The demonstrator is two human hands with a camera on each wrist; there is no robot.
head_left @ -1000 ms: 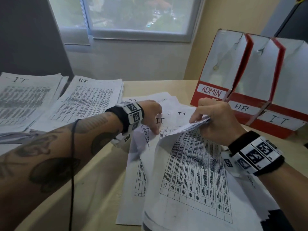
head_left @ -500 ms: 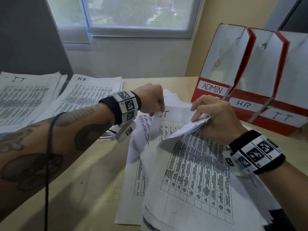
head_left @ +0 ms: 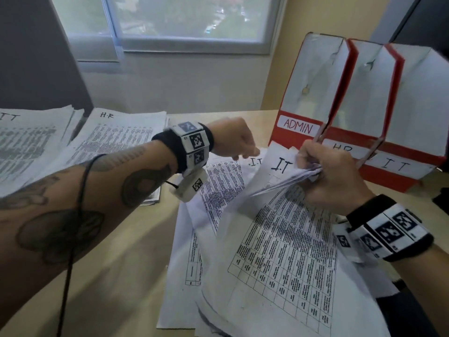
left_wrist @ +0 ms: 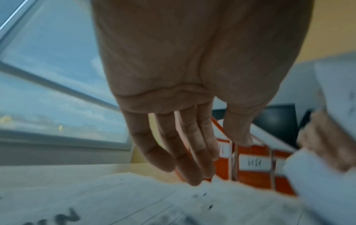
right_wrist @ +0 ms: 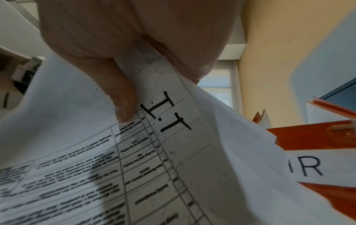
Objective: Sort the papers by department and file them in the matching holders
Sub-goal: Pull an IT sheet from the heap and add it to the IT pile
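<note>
Papers: IT pile (head_left: 26, 142) at 9 o'clock on bench (head_left: 116, 276), HR pile (head_left: 121, 139) just right of it. Left hand (head_left: 233, 139) hovers over loose sheets (head_left: 218, 190), fingers relaxed, holding nothing. Right hand (head_left: 332, 176) pinches lifted IT sheets (head_left: 279, 251). Holders (head_left: 364, 117) at 2 o'clock. Advice: read each heading, peel one sheet only, keep pinch firm.

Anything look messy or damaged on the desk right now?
Yes. The loose papers under the hands are fanned askew, and the right hand bunches several top corners into a crumpled wad. The ADMIN holder has creased, scuffed white facing.
</note>
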